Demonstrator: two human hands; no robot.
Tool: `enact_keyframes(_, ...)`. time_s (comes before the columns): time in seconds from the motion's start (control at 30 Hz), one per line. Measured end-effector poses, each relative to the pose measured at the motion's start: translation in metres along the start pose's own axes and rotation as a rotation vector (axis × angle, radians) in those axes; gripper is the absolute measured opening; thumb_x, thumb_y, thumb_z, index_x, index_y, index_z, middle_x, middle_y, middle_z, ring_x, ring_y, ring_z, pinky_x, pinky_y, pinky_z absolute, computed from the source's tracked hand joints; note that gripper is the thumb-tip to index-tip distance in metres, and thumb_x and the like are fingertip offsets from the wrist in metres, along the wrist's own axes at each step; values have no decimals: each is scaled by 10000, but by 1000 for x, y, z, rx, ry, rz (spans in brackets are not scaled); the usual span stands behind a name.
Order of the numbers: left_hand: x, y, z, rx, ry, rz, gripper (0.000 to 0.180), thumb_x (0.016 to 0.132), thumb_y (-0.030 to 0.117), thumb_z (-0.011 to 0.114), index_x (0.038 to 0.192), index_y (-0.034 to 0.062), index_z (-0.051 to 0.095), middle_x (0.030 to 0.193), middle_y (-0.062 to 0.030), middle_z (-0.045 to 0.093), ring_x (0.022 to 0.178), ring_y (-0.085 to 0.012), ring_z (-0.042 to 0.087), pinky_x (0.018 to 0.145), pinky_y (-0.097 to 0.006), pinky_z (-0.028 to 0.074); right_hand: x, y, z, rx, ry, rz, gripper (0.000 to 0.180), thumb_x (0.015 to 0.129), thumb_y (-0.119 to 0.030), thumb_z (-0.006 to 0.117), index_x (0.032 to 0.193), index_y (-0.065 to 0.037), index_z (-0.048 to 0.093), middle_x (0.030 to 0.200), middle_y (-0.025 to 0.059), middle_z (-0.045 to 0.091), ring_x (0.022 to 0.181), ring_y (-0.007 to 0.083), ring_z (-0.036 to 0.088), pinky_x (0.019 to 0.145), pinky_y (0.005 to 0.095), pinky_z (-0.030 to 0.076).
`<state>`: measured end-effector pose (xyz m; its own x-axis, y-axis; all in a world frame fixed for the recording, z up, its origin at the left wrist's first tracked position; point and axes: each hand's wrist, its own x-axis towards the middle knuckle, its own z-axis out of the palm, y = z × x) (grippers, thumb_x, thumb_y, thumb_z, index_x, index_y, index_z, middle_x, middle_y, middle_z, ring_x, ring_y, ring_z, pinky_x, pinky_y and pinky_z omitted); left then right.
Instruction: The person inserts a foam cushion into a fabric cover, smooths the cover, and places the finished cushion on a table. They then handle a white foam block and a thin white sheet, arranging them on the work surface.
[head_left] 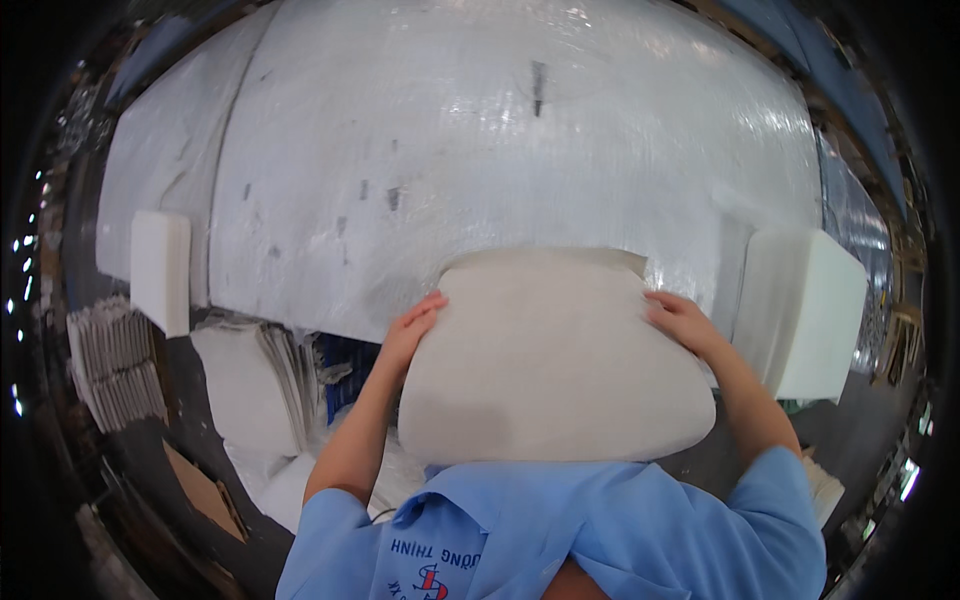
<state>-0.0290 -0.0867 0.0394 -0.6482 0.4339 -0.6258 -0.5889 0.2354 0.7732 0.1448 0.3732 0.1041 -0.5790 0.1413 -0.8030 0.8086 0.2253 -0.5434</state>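
Observation:
A broad off-white cloth-like piece with rounded lower corners spans the space in front of my chest. Its far end lies over the front of the wrapped table, where a narrow edge shows at the upper right. At its left side, my left hand is closed on the margin with the fingers together. My right hand grips the opposite side, its fingers bent over the edge. The piece hides both palms' undersides. Whether it is a single layer or padded, I cannot tell.
Shiny clear film covers the large white tabletop. A white block-like stack stands at its left, and a larger white stack at its right. Layered off-white pieces and a grey folded pile sit lower left, near brown cardboard.

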Motion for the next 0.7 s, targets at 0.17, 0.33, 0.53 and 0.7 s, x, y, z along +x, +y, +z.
enact_keyframes(0.17,-101,34,33,-463,77,121,503,1055,325,454,1458,32,523,1556,-133,430,1429,-230,406,1186,-353,310,-140,-6,15,781,111,-324,505,988,-313,605,1372,16,591,1324,145,637,1213,220,601,1041,349,472)
enact_keyframes(0.33,-80,63,48,-657,9,216,574,1087,410,330,1458,6,497,1376,-146,608,1264,-234,574,1106,-378,427,-126,-8,25,839,324,-269,501,1017,-363,556,1314,34,629,1259,149,669,1155,236,629,1022,356,477)
enact_keyframes(0.53,-67,95,79,-632,-51,333,651,1086,510,285,1459,18,493,1420,-134,558,1290,-212,530,1121,-359,390,-120,26,6,938,321,-215,478,1026,-380,538,1258,23,648,1164,162,707,1094,268,665,965,401,519)
enact_keyframes(0.7,-93,138,150,-397,107,606,642,1085,429,336,1564,1,317,1605,-168,340,1478,-245,320,1213,-361,250,-128,89,9,1132,273,-202,503,1010,-395,563,1310,5,610,1215,171,689,1103,315,663,982,458,519)
